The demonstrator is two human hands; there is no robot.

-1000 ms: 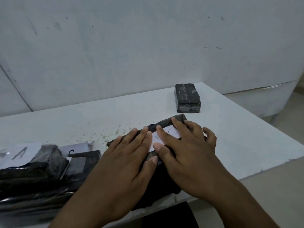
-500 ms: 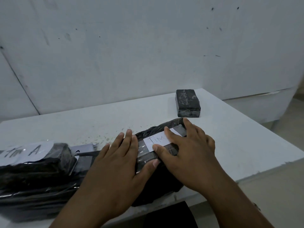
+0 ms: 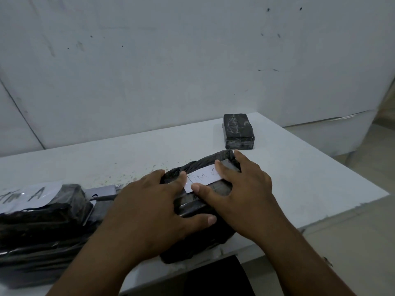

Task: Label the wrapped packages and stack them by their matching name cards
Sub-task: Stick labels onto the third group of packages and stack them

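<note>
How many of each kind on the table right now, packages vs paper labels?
Black wrapped packages: at least 3: under both hands, far one, top of the left pile; the pile's layers blur, so the exact count is unclear.
White paper labels: 2: "TIM" label, "A" label.
Total: at least 5.

glossy black plastic wrap on package (image 3: 192,210), matt white paper label (image 3: 203,178), speckled matt white table (image 3: 299,178)

Worktop (image 3: 299,178): bare stretch to the right of the right hand (image 3: 241,189), open out to the edge. Small black block (image 3: 238,131) stands just beyond the wrapped package (image 3: 198,167), narrowing the far lane. Left side blocked by stacked black packages (image 3: 42,221). Wall (image 3: 171,71) closes the rear.
</note>
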